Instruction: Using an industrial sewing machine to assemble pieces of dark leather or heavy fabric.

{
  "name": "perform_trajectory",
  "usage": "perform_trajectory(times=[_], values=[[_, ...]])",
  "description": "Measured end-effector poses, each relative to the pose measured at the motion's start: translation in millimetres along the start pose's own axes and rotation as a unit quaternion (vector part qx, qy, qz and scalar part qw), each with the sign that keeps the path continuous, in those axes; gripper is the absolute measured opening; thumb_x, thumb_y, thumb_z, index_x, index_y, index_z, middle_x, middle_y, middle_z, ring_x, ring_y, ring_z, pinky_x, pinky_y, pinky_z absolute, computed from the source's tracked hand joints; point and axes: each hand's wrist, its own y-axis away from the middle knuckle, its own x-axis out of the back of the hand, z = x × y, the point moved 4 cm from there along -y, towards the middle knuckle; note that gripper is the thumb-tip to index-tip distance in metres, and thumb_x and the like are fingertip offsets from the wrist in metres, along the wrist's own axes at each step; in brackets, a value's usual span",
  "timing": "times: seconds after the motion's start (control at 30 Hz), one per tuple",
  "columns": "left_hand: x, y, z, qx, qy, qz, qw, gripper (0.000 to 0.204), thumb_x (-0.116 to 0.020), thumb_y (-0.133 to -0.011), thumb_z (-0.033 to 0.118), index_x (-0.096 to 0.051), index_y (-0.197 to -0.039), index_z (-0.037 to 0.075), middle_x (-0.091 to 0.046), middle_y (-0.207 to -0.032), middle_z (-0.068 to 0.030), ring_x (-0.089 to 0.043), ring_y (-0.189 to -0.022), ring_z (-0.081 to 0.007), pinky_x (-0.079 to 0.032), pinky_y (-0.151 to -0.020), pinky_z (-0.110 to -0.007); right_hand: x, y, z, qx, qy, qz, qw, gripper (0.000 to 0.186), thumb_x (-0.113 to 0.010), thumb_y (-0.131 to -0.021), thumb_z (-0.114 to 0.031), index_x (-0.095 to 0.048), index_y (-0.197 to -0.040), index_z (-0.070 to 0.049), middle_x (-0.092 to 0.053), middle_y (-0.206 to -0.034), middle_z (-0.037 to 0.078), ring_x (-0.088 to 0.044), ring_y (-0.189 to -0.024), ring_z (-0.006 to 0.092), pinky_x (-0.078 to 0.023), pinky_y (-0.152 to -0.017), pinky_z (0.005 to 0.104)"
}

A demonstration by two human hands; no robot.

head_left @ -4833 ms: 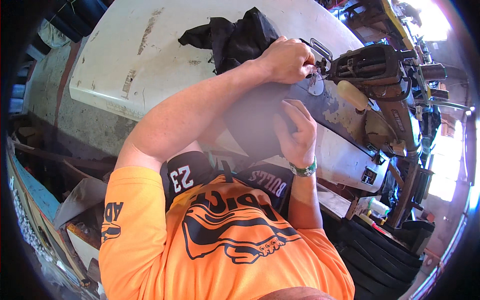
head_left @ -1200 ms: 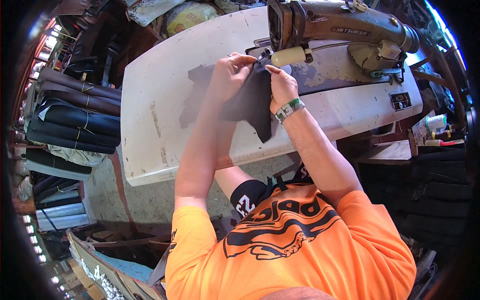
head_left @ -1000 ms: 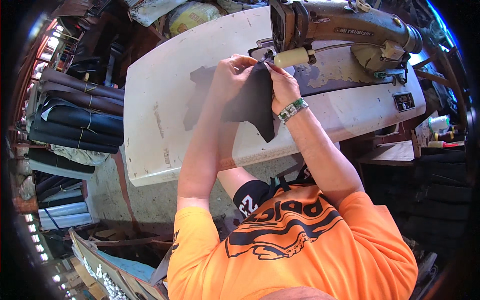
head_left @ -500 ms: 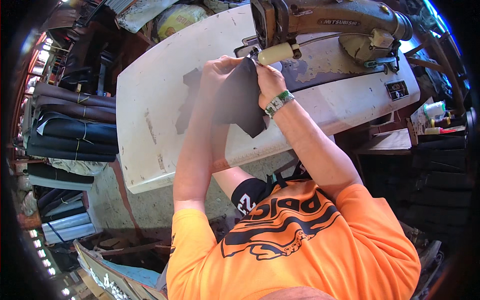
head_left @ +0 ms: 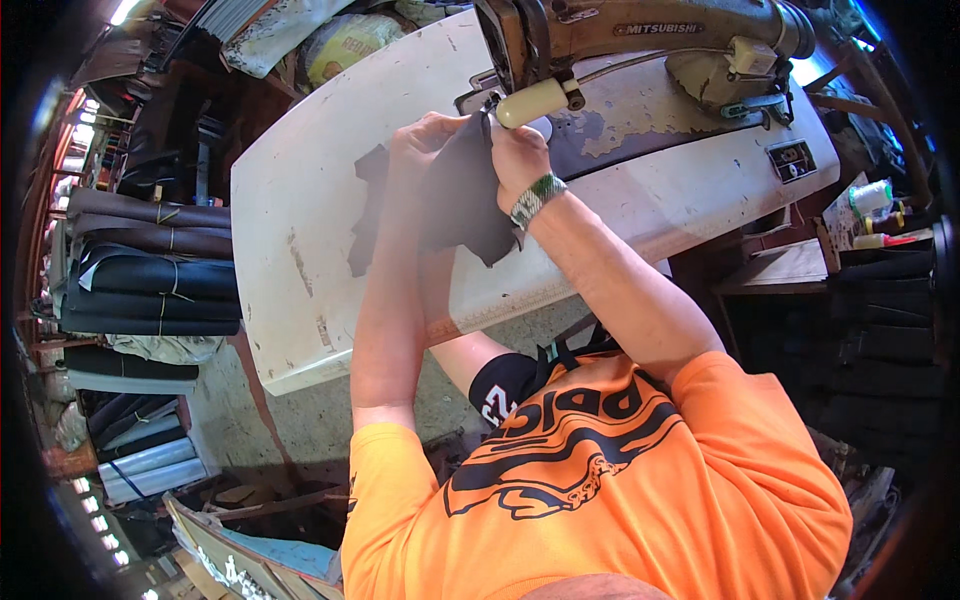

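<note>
At the white sewing table (head_left: 280, 250), a brown-grey industrial sewing machine (head_left: 560, 40) stands at the back right, a cream cylinder (head_left: 530, 100) beside its head. A black cloth (head_left: 460, 200) lies below the needle area, its loose part spread leftward. My left hand (head_left: 420, 145) pinches the cloth's upper edge left of the needle, slightly hazed in the picture. My right hand (head_left: 520, 160), with a beaded bracelet on its wrist, is closed on the cloth's right edge just below the cylinder. The presser foot and both sets of fingertips are partly hidden.
Rolls of dark and light sheet material (head_left: 150, 280) are stacked at the left. Thread spools (head_left: 870, 198) and a wooden shelf (head_left: 770, 265) sit at the right. A switch box (head_left: 790, 160) is on the table's right. A panelled board (head_left: 235, 540) lies at lower left.
Since the earliest frame my view has turned and both hands have come together at the cloth by the needle. Over the last second they keep their grip while the scene shifts slightly leftward.
</note>
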Motion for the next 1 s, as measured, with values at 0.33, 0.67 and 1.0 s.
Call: perform_trajectory(times=[0.33, 0.67, 1.0], values=[[8, 3, -6, 0.023, -0.031, 0.04, 0.998, 0.016, -0.072, -0.089, 0.005, -0.071, -0.102, -0.004, -0.07, -0.09, -0.0015, -0.061, -0.077, -0.0047, -0.05, -0.069, -0.02, -13, 17, -16, -0.03, 0.009, 0.04, 0.999, 0.012, -0.058, -0.096, -0.009, -0.067, -0.102, -0.004, -0.069, -0.091, 0.005, -0.067, -0.078, 0.0134, -0.054, -0.069, 0.027], [-2, 0, 2, 0.044, 0.001, 0.033, 0.998, 0.014, -0.07, -0.09, 0.003, -0.071, -0.102, -0.004, -0.07, -0.089, -0.0021, -0.061, -0.076, -0.0046, -0.05, -0.068, -0.019, -6, 14, -21, -0.088, -0.077, -0.001, 0.993, 0.025, -0.06, -0.099, -0.029, -0.066, -0.094, -0.005, -0.066, -0.089, 0.006, -0.064, -0.078, 0.0162, -0.054, -0.068, 0.0334], [8, 4, 3, 0.019, -0.052, -0.004, 0.998, 0.024, -0.072, -0.087, 0.002, -0.07, -0.11, -0.003, -0.066, -0.092, -0.0013, -0.057, -0.08, -0.0063, -0.049, -0.074, -0.021, 4, 32, -19, -0.082, -0.124, -0.159, 0.976, 0.01, -0.063, -0.093, -0.002, -0.069, -0.101, -0.002, -0.07, -0.093, 0.004, -0.067, -0.08, 0.014, -0.055, -0.072, 0.026]])
